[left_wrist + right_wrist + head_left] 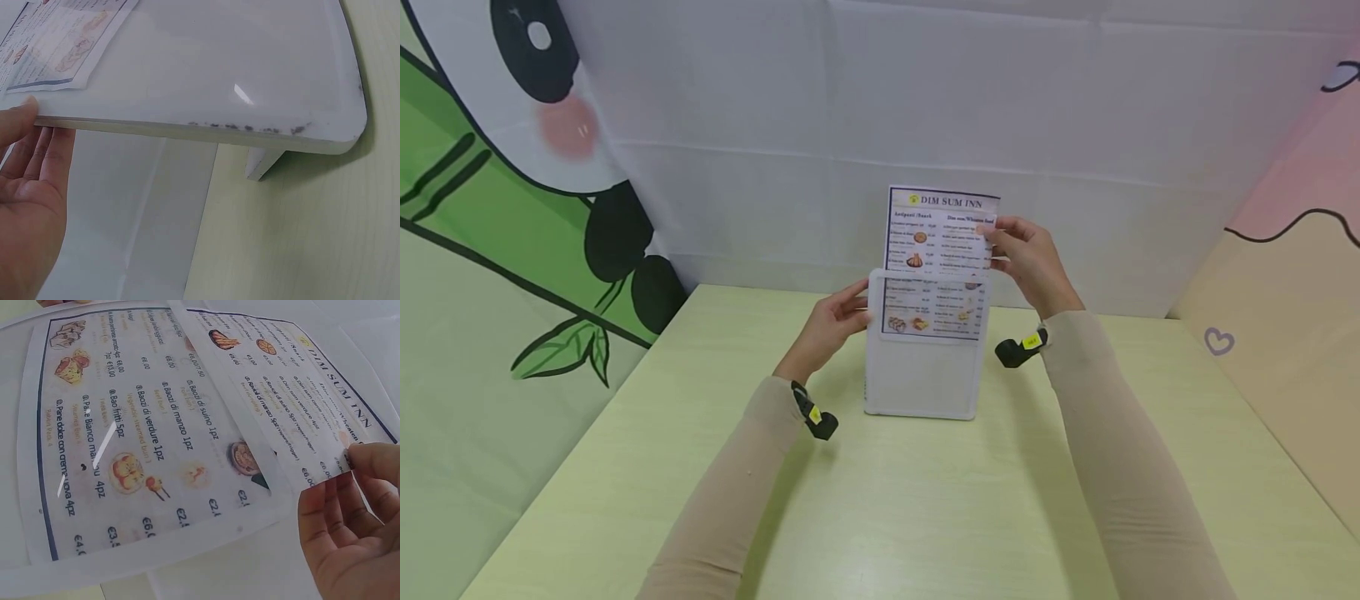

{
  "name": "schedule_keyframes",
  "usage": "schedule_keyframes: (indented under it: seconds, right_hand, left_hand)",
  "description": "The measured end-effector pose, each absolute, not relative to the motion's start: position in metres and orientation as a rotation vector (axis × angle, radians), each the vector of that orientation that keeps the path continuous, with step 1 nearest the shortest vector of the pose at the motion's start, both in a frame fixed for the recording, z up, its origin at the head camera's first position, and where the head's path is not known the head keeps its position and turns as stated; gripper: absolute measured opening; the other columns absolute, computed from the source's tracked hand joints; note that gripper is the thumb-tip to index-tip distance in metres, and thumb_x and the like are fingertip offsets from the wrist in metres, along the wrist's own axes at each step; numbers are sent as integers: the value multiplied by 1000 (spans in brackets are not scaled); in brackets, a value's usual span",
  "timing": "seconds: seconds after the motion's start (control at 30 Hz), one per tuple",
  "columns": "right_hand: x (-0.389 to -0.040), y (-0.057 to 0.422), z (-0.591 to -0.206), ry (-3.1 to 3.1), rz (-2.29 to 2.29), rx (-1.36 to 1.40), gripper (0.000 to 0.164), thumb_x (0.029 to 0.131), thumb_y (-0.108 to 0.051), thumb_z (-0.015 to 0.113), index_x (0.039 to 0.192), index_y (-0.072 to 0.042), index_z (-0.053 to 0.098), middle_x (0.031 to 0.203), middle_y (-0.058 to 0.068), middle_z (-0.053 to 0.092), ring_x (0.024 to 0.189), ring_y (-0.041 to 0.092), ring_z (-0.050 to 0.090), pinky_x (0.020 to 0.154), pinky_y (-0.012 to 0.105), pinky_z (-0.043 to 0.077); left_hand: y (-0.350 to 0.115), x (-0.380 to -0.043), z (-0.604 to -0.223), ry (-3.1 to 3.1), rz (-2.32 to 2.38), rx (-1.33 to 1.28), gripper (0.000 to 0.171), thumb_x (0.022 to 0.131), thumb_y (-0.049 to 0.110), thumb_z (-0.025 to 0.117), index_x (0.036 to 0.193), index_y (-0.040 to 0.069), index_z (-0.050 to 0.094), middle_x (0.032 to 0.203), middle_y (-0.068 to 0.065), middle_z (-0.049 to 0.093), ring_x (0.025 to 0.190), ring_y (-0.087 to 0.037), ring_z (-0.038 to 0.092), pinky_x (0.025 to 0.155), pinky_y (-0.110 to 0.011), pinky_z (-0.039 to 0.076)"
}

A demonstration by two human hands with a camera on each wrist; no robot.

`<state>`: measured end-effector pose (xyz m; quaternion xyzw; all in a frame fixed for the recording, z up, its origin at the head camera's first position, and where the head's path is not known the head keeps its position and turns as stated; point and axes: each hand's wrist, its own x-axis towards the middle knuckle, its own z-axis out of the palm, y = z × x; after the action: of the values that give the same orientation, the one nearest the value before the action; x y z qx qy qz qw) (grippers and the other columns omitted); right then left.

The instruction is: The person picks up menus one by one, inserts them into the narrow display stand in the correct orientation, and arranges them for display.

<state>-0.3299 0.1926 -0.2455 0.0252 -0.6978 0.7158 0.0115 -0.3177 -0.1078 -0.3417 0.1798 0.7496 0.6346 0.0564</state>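
A white upright display stand (922, 379) with a clear front stands on the table. A printed menu sheet (942, 237) headed "DIM SUM INN" is partly inside it, its lower half behind the clear front and its upper half sticking out above the top edge. My left hand (832, 323) grips the stand's left edge near the top, thumb in front and fingers behind, as the left wrist view shows. With my right hand (1028, 257) I pinch the menu's right edge above the stand; the right wrist view shows the thumb on the printed side.
The pale wood-look table (880, 500) runs up to a white cloth backdrop (850, 100) close behind the stand. Cartoon-printed cloth (512, 333) hangs on the left, and a peach and pink printed wall (1285, 317) is on the right. A support foot (262, 164) juts out behind the stand.
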Motion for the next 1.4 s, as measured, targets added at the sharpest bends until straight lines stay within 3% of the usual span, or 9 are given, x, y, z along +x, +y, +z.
schedule_keyframes:
  seconds: [0.67, 1.1, 1.4]
  right_hand:
    - [-334, 194, -247, -2194, 2238, 85, 34, 92, -29, 66, 120, -10, 61, 112, 3, 63, 99, 21, 56, 98, 35, 44]
    - [-340, 197, -248, -2207, 2238, 106, 34, 90, -30, 67, 117, -9, 61, 111, 3, 63, 97, 21, 57, 93, 32, 47]
    - [-342, 199, -249, -2234, 2219, 83, 34, 93, -33, 63, 119, -11, 60, 115, 4, 62, 102, 23, 56, 95, 34, 47]
  left_hand:
    - [-105, -320, -342, 2274, 1941, 537, 61, 95, 10, 60, 149, 21, 37, 137, -12, 55, 119, -27, 59, 100, -37, 51]
    - [-101, -322, -340, 2272, 1956, 532, 60, 95, 9, 60, 149, 20, 37, 137, -14, 55, 119, -28, 59, 100, -37, 51]
    - [-100, -325, -343, 2292, 1934, 508, 60, 95, 12, 60, 149, 25, 37, 138, -10, 55, 120, -26, 58, 101, -37, 50]
